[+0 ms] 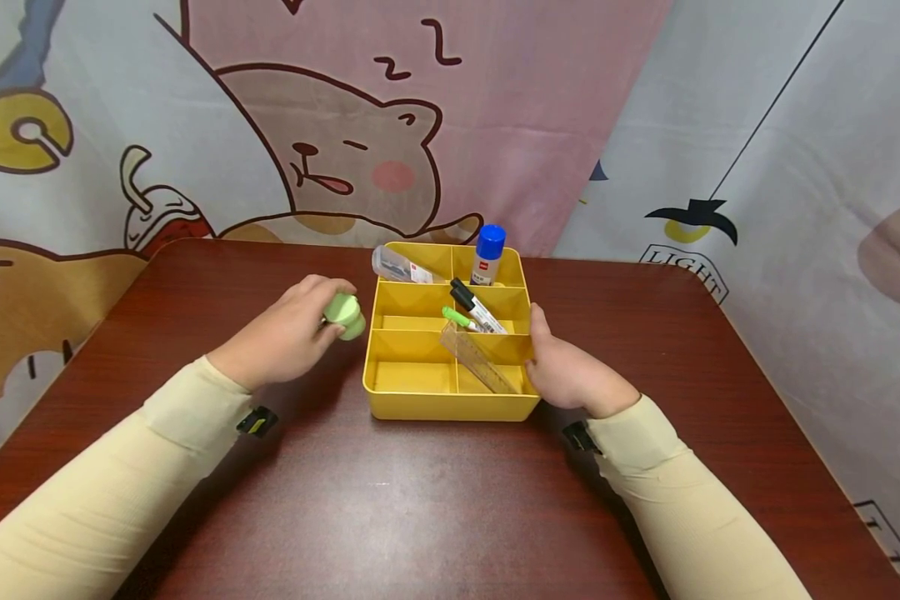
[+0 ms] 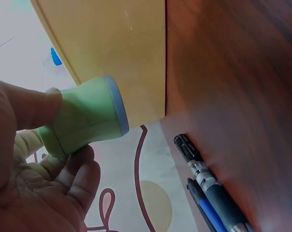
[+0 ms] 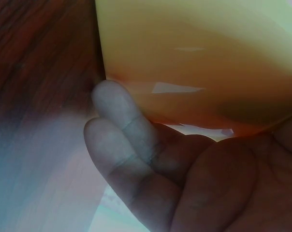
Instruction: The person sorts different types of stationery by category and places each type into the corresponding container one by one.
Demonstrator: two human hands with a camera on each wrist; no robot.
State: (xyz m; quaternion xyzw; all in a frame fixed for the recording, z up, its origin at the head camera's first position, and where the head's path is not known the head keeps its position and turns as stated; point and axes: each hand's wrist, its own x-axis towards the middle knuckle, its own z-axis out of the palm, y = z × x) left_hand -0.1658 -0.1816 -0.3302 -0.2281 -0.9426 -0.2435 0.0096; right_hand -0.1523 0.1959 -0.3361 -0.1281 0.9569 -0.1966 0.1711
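Observation:
My left hand (image 1: 288,333) pinches a small green object (image 2: 85,116) between thumb and fingers. Its body narrows at the waist and ends in a grey-blue rim, and the hand holds it just left of a yellow desk organizer (image 1: 412,406). My right hand (image 1: 570,367) rests along the organizer's right wall, its fingers (image 3: 114,104) against the outside. Inside the compartments are a clear plastic tube (image 1: 399,265), a blue-capped glue stick (image 1: 487,254), a black marker (image 1: 476,305), a green-capped pen (image 1: 459,317) and a clear ruler (image 1: 480,360).
A dark marker (image 2: 211,186) and a blue pen (image 2: 206,205) lie on the table beside the organizer, hidden by my left hand in the head view. The reddish-brown table (image 1: 420,517) ends at a cartoon-printed cloth (image 1: 540,108) hanging behind it.

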